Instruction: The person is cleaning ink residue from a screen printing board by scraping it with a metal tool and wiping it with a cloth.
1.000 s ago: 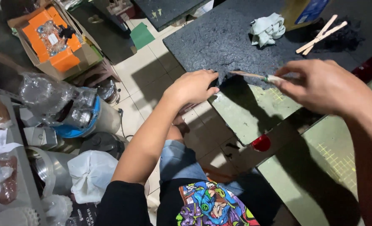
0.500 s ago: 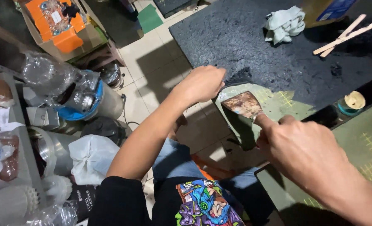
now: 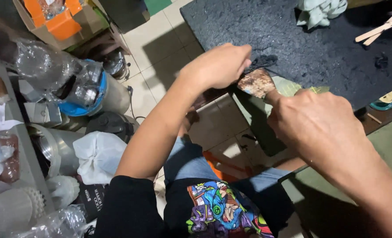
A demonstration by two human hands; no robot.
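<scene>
A scraper (image 3: 257,82) with a rust-stained blade is held at the centre of the frame, its handle hidden inside the closed grip of the right hand (image 3: 320,128). The blade is laid flat against the near edge of a dark slab (image 3: 310,48) on the bench (image 3: 381,145), apparently so that it can be worked under the edge. The left hand (image 3: 220,66) is curled shut over that edge just beside the blade, seemingly to steady the slab; whether anything is pinched cannot be told. A rag (image 3: 320,9) and two wooden sticks (image 3: 381,29) lie at upper right.
</scene>
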